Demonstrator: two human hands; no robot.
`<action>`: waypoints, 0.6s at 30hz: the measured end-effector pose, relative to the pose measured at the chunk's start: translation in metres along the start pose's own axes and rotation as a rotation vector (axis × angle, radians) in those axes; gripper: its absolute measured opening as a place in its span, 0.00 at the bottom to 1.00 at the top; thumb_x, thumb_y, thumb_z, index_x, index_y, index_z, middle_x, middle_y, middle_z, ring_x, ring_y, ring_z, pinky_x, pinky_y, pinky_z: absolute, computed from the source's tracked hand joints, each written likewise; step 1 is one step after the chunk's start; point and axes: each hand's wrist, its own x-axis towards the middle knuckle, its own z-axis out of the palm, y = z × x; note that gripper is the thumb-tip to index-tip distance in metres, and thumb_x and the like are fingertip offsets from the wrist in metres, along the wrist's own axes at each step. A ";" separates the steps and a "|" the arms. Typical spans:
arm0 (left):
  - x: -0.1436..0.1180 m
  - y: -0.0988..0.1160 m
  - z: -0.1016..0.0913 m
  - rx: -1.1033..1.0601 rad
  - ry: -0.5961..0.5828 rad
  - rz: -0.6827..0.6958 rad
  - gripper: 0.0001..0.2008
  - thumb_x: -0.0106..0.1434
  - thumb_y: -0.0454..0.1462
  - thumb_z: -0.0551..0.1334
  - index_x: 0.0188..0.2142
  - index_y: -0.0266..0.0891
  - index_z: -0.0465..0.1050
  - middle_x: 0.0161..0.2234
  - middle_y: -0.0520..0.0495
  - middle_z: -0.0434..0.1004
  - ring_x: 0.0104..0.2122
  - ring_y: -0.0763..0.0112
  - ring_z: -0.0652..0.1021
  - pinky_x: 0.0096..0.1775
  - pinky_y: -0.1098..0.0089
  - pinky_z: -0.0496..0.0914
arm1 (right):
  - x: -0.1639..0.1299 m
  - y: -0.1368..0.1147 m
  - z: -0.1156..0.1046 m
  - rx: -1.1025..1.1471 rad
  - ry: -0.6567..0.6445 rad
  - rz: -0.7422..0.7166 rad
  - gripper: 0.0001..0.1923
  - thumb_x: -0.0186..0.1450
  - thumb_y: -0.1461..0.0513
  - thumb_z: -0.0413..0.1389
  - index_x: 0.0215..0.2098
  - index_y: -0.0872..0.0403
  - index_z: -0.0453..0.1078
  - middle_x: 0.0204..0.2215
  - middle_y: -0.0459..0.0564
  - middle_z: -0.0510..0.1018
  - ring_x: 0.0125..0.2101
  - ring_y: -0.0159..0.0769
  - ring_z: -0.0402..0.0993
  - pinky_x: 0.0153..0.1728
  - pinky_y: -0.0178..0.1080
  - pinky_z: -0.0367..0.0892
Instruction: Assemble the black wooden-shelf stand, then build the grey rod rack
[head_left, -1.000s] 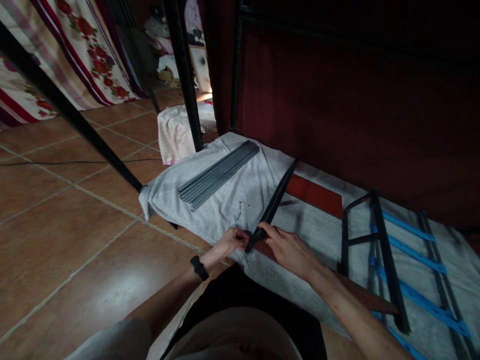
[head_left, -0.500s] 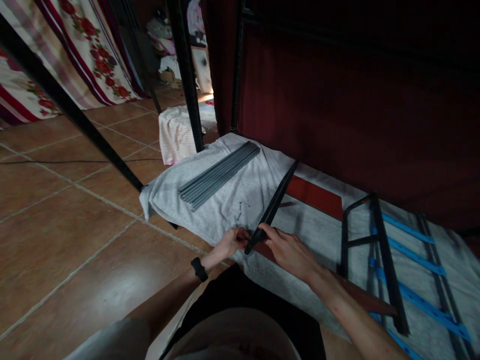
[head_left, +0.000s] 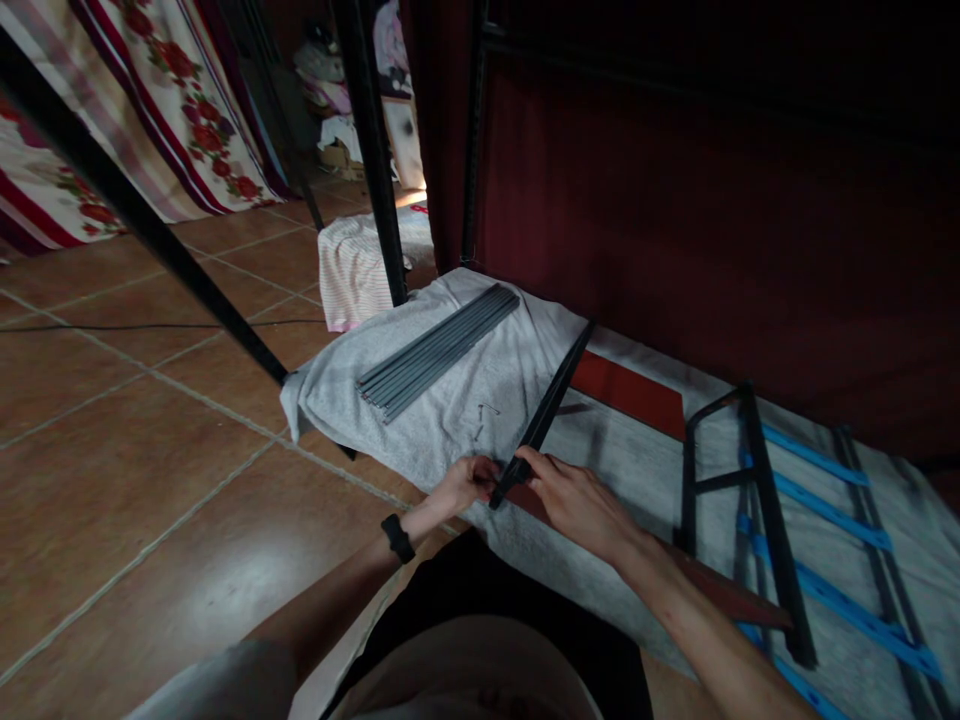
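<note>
A black metal side frame (head_left: 553,396) stands edge-on over the grey cloth, at the left end of two red-brown boards. My right hand (head_left: 574,497) grips its near end, the thumb and fingers closed round the bar. Against the left face of that end, my left hand (head_left: 471,481) has its fingertips pinched together; whatever they hold is too small and dark to make out. Two or so small metal pieces (head_left: 481,418), like an L-shaped key and a screw, lie on the cloth just beyond my left hand. One red-brown board (head_left: 626,388) shows at the back.
A bundle of grey rods (head_left: 442,350) lies to the left on the grey cloth (head_left: 420,440). At the right stand a second black frame (head_left: 769,520) and blue slats (head_left: 847,535) on dark bars. Black posts (head_left: 379,170) rise at the left, above the tiled floor (head_left: 150,480).
</note>
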 end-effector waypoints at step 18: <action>-0.002 0.003 -0.004 0.220 0.036 -0.067 0.06 0.56 0.39 0.60 0.26 0.38 0.70 0.16 0.55 0.67 0.17 0.75 0.70 0.21 0.75 0.61 | 0.000 0.002 0.002 0.034 0.009 0.003 0.23 0.72 0.63 0.43 0.64 0.48 0.57 0.49 0.51 0.79 0.46 0.40 0.77 0.44 0.38 0.67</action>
